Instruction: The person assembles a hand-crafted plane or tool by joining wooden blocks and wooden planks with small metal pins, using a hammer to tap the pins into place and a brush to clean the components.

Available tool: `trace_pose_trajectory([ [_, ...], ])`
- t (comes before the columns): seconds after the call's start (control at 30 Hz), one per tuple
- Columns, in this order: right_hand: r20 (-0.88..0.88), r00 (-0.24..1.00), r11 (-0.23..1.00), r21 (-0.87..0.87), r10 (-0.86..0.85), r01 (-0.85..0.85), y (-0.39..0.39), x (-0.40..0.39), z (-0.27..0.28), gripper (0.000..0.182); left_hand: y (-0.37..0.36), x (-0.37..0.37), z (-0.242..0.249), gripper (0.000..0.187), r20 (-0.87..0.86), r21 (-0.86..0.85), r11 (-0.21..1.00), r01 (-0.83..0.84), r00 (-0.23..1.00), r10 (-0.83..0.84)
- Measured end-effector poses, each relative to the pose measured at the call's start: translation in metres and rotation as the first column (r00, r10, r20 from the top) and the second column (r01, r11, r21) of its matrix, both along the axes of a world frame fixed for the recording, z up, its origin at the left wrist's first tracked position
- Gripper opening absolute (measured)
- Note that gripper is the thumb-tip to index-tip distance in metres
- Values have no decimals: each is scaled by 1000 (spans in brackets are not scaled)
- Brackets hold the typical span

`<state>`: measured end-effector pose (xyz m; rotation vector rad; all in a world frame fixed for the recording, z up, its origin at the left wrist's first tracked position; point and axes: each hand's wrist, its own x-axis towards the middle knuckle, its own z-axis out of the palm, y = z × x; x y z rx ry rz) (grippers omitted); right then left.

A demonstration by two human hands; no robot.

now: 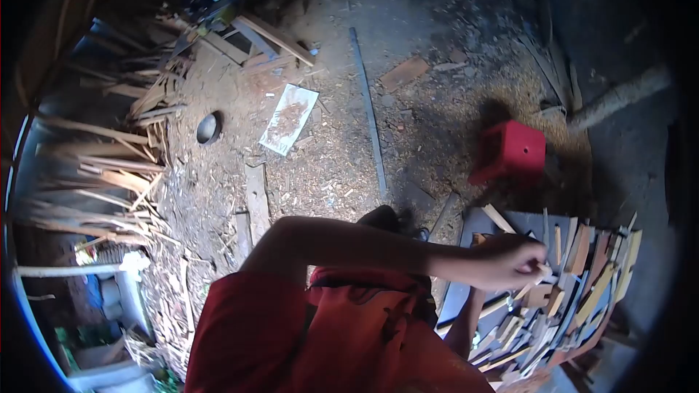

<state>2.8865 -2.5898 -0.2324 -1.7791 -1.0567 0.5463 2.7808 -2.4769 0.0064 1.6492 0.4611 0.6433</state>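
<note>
My left hand (510, 262) reaches across to the right over a dark work surface (455, 295). Its fingers are closed, with a small pale bit showing at the fingertips that I cannot make out. Below it my right forearm (467, 324) rises toward the same spot, and the right hand's fingers are hidden behind the left hand. Under and beside the hands lie several wood pieces (593, 295), among them a notched brown block (537, 295). A light wood strip (498, 219) rests at the surface's far edge.
A red plastic stool (520, 149) stands beyond the work surface. Wood shavings cover the floor, with a printed sheet (290, 120), a dark round bowl (209, 127), a long thin strip (366, 102) and a flat board (405, 73). Scrap wood (109, 175) is piled at the left.
</note>
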Motion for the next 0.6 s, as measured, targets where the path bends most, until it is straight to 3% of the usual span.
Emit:
trace_pose_trajectory([
  [0.03,-89,994,997,-20,71,-73,18,-17,17,22,24,-50,-31,29,-103,111,991,-71,991,82],
  [0.1,-262,935,960,-81,240,-269,57,-61,71,18,35,-157,-57,47,-144,146,940,-308,934,328],
  [0.13,-346,878,912,-120,331,-391,78,-88,107,19,31,-201,-60,55,-524,9,941,-338,800,292],
  [0.2,-183,802,819,35,569,-573,110,-151,135,24,13,-269,-36,65,-647,-263,825,-501,725,234],
  [0.27,-167,690,709,106,704,-697,133,-214,145,31,-13,-320,-56,68,-410,-560,632,-535,842,350],
  [0.33,-122,583,594,107,803,-797,154,-286,156,41,-26,-365,-61,67,-201,-762,458,-458,839,506],
  [0.4,-2,487,487,19,873,-873,169,-367,159,51,-24,-416,-58,65,-153,-758,364,-541,691,707],
  [0.43,55,446,440,93,893,-893,177,-413,150,53,-21,-445,-62,64,-129,-759,308,-573,597,791],
  [0.47,57,385,382,61,921,-922,183,-457,151,53,-19,-479,-72,53,-152,-801,175,-572,477,866],
  [0.57,52,214,210,62,976,-976,203,-601,149,61,-18,-606,-137,44,-97,-825,62,-561,249,964],
  [0.6,-46,110,110,3,993,-994,212,-648,143,60,-15,-648,-133,38,-83,-830,23,-558,163,983],
])
